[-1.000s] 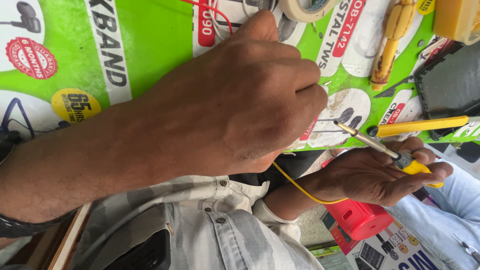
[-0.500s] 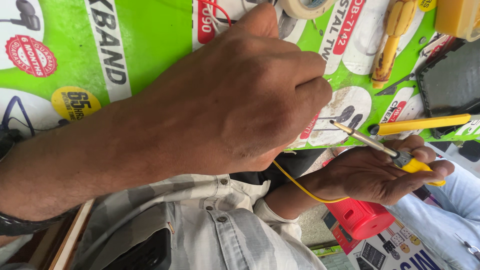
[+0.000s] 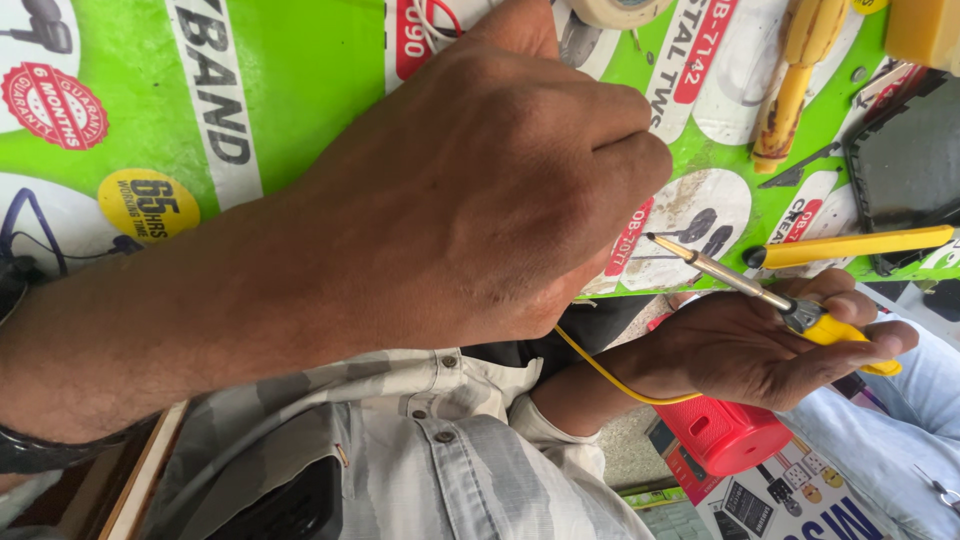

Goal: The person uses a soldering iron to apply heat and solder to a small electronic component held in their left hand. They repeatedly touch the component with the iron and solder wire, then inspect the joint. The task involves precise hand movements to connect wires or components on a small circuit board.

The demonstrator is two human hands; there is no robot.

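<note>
Left hand (image 3: 500, 190) fisted over green poster-covered bench (image 3: 300, 90); right hand (image 3: 770, 345) around yellow-handled soldering iron (image 3: 760, 295).

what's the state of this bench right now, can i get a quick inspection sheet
surface: green printed poster sheet covers the bench, stained near the work
job's things: yellow-handled soldering iron with metal tip, tip just off the left hand's knuckles
clutter: worn yellow screwdriver, slim yellow tool, beige tape roll, black flat tray
hands: left hand fisted over the sheet, whatever it grips is hidden; right hand palm up, fingers curled on the iron's handle
cables: thin yellow wire runs under the right wrist; grey cable crosses the shirt
surroundings: red perforated box below the bench; another person's blue jeans at right
</note>
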